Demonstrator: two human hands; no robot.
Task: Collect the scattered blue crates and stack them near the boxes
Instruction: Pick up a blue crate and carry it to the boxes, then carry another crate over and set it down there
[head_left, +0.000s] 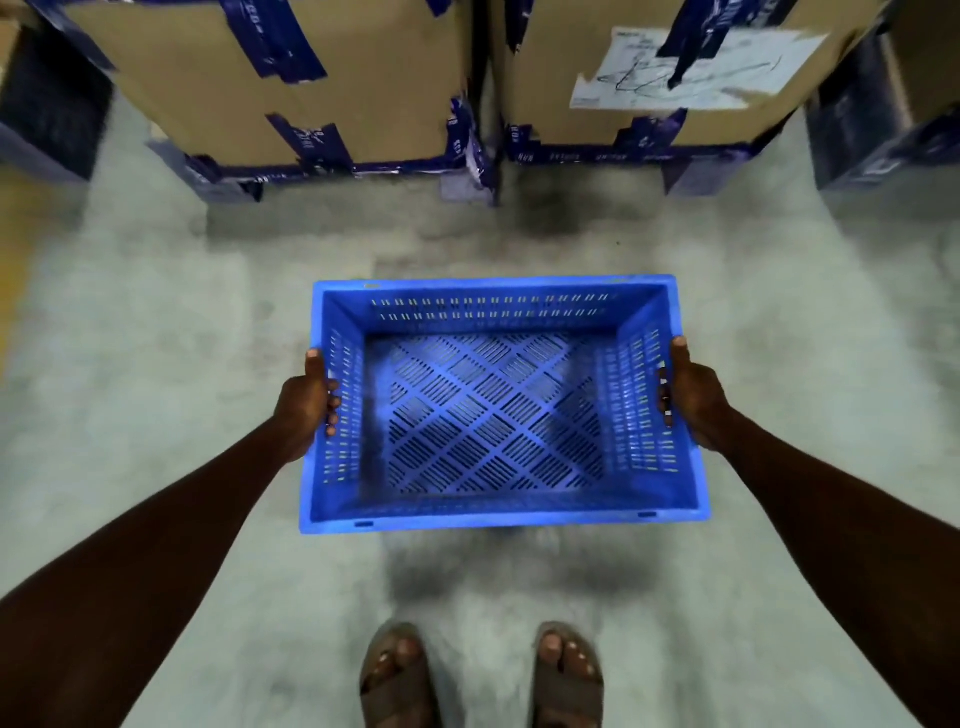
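An empty blue crate (498, 306) with slotted walls and a lattice floor hangs level above the grey floor, in front of me at the middle of the view. My left hand (304, 405) grips its left short wall, thumb on the rim and fingers through the slots. My right hand (693, 395) grips the right short wall the same way. Two large cardboard boxes (291, 88) with blue tape stand side by side just beyond the crate. No other crate is visible.
The right cardboard box (675, 78) carries a torn white paper label. Dark wrapped bundles stand at the far left (47, 119) and far right (878, 124). My sandalled feet (483, 675) are on the concrete floor below the crate.
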